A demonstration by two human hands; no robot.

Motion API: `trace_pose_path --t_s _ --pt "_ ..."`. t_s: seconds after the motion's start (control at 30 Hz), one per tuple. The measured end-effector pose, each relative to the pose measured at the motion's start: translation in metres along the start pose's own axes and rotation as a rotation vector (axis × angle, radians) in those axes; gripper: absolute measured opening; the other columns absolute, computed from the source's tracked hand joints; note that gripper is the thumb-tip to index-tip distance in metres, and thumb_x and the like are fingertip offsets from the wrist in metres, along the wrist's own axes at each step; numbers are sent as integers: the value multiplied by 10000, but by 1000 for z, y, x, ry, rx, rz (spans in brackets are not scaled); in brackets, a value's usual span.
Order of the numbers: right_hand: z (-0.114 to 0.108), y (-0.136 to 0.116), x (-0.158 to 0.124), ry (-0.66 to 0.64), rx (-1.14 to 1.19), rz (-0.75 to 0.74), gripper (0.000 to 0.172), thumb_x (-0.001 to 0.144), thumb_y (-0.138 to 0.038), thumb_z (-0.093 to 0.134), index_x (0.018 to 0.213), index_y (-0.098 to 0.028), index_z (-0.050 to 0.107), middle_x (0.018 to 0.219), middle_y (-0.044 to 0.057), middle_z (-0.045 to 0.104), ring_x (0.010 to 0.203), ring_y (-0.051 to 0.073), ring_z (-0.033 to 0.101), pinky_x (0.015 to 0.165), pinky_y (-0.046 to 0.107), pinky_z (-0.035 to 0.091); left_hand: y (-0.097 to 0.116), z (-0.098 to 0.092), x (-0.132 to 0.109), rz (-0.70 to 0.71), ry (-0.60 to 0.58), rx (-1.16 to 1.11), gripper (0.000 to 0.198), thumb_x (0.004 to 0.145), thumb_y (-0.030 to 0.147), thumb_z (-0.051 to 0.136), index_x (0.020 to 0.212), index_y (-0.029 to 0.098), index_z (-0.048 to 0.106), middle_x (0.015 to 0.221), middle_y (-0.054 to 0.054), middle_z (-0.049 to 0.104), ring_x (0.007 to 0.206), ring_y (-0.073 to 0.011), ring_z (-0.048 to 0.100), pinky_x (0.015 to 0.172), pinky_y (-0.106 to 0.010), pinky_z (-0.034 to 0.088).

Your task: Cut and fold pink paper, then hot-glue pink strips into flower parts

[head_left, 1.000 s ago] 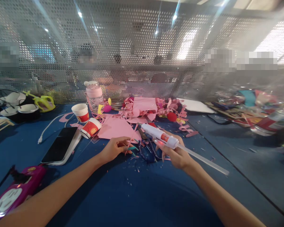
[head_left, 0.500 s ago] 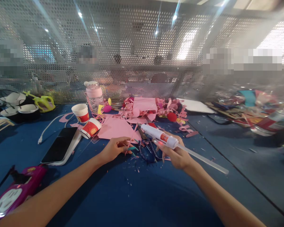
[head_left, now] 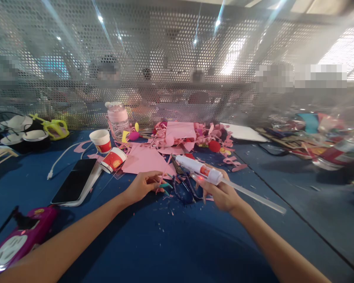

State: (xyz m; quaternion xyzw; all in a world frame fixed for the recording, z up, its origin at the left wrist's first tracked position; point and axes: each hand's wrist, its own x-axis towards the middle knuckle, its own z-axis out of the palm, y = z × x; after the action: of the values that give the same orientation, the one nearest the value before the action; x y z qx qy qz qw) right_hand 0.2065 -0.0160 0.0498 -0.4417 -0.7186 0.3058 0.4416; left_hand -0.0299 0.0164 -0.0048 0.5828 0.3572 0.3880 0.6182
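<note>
Gripping a glue gun (head_left: 199,168), pinching a pink strip (head_left: 166,168), right in the middle of the frame

Holding the white glue gun from beneath with the right hand (head_left: 222,194), wrapped around it just right of centre! Pointing up and left with the nozzle, trailing a translucent glue stick (head_left: 253,197) toward the lower right, glowing red just under the barrel. Across to centre, pinching the thin strip in the fingertips of the left hand (head_left: 143,186), slanting it with the upper end close to the nozzle. Touching or apart up there? Cannot tell. Between the hands, look: down to dark-blue-handled scissors (head_left: 186,190) on the blue table (head_left: 165,251). Outward to a pink sheet (head_left: 141,158), lying flat just above the left hand, then up to a tangled heap of pink cut-outs (head_left: 179,131), with a red disc (head_left: 214,146) at its right side. Left of that, on to two paper cups, one upright (head_left: 100,140), one tipped over (head_left: 114,160), near a pink-topped bottle (head_left: 118,118). Down at left, to a black-screened phone (head_left: 76,177); lower left corner, to a purple power strip (head_left: 39,222). Across the top, all the way to a perforated screen (head_left: 165,39)
</note>
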Motion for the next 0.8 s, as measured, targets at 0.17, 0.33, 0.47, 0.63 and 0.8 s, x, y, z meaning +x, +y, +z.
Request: trace_pose_path --t_s 0.17,0.33,0.47,0.63,0.8 --pt "0 -4 2 -12 -23 -20 183 724 -336 604 744 -154 604 548 0 522 466 113 459 400 233 375 -2 0 0 17 -2 -25 468 625 356 709 1009 132 562 809 -52 666 648 -161 658 610 -267 508" --pt "0 -8 2 -3 -35 -40 195 745 -346 575 746 -152 599 523 -1 508 469 119 463 418 238 377 -3 0 1 18 1 -39 466 620 355 716 1003 136 566 797 -43 662 641 -156 657 599 -254 506" --pt "1 -10 3 -2 -81 -54 174 747 -327 570 724 -156 585 528 -5 500 466 111 450 430 237 372 -3 0 1 28 -3 -29 471 626 362 710 1010 132 565 803 -48 661 652 -160 656 603 -258 505" --pt "0 -14 4 -2 -99 -87 185 750 -332 561 681 -160 556 539 -4 489 471 106 438 423 231 352 -4 -1 1 22 0 -24 479 620 359 714 1010 126 564 793 -42 656 646 -162 658 591 -250 498" --pt "-4 -19 4 -18 -109 -124 214 770 -353 525 662 -168 522 565 2 484 468 100 430 413 230 344 -2 -1 1 14 7 -25 466 620 340 716 1007 127 568 779 -39 654 646 -167 658 609 -267 503"
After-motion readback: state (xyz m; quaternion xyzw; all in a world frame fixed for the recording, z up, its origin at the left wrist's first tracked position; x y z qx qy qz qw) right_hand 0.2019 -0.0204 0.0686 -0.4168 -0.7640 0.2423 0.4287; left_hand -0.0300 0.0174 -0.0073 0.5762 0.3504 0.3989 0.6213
